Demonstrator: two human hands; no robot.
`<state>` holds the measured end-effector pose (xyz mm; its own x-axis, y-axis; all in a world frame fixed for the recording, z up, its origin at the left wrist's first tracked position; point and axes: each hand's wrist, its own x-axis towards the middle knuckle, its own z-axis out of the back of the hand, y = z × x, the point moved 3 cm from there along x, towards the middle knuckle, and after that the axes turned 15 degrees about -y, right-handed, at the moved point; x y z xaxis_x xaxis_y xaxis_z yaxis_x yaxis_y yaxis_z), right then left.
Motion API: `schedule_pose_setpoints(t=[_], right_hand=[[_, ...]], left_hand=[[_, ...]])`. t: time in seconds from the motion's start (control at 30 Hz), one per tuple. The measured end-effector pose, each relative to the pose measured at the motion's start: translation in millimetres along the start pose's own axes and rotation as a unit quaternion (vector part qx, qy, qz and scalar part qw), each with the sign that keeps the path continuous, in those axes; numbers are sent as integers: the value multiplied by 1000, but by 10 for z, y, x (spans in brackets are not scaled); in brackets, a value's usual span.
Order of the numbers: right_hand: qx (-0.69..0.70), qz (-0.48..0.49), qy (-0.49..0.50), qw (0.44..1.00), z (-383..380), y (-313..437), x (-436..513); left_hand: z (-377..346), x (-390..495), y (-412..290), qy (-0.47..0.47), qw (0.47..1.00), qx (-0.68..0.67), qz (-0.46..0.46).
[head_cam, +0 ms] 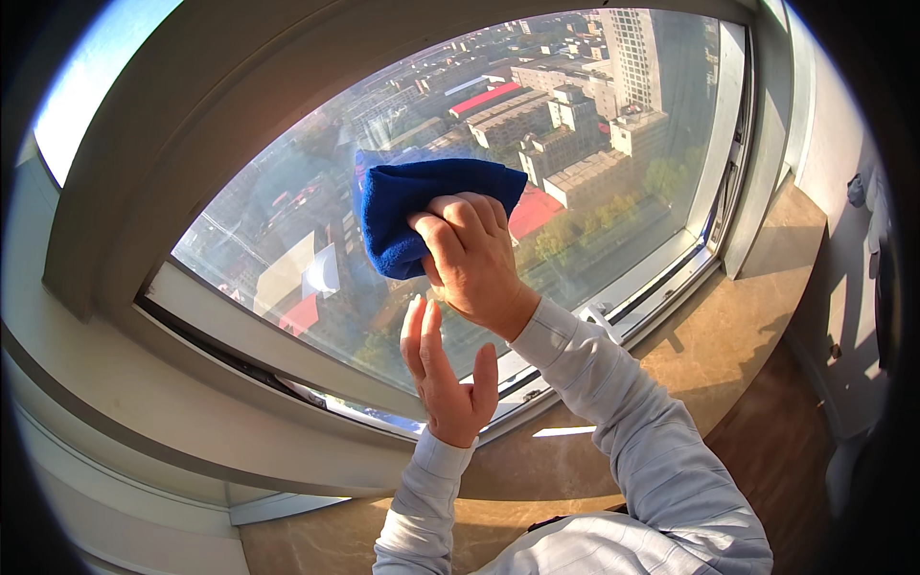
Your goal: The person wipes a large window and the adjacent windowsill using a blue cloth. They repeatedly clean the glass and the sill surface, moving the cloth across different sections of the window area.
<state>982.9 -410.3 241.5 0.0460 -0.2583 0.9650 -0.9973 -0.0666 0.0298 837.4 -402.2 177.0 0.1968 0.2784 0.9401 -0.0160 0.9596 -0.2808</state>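
Observation:
A folded blue cloth (402,205), likely microfibre, is gripped by my right hand (471,259) against the window pane (287,215). The fingers curl over the cloth's right part, and its left part bulges out beside them. Just below, my left hand (449,388) is raised with its fingers apart and holds nothing. Its fingertips are close under the right wrist and the cloth. Whether the left fingertips touch the glass I cannot tell. A faint reflection of the cloth shows in the glass at its left edge.
A white window handle (602,322) juts from the lower frame. The window frame (729,136) surrounds the pane, with a brown stone-look sill (747,309) below it. A thick beige frame post (144,144) curves along the left. Buildings stand far below outside.

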Motion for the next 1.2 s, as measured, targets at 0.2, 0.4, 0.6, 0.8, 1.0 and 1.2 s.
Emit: schedule_pose_setpoints(t=[0.2,0.4,0.6,0.8,1.0,1.2], right_hand=[[-29,52,113,992,245,-32,-1246],[-61,-37,416,907,857,-212,-2805],[-44,-256,349,900,875,-304,-3115],[-66,-502,10,862,683,-343,-2676],[29,-323,-13,946,124,241,-1273],[-2,-46,30,998,82,83,-1024]], left_hand=[[-95,-404,133,27,995,6,93],[-362,-1485,623,189,939,22,288],[-334,-1716,607,196,955,34,221],[-268,-1285,374,142,962,-8,235],[-111,-796,140,0,990,-28,137],[-18,-594,140,15,982,-33,185]])
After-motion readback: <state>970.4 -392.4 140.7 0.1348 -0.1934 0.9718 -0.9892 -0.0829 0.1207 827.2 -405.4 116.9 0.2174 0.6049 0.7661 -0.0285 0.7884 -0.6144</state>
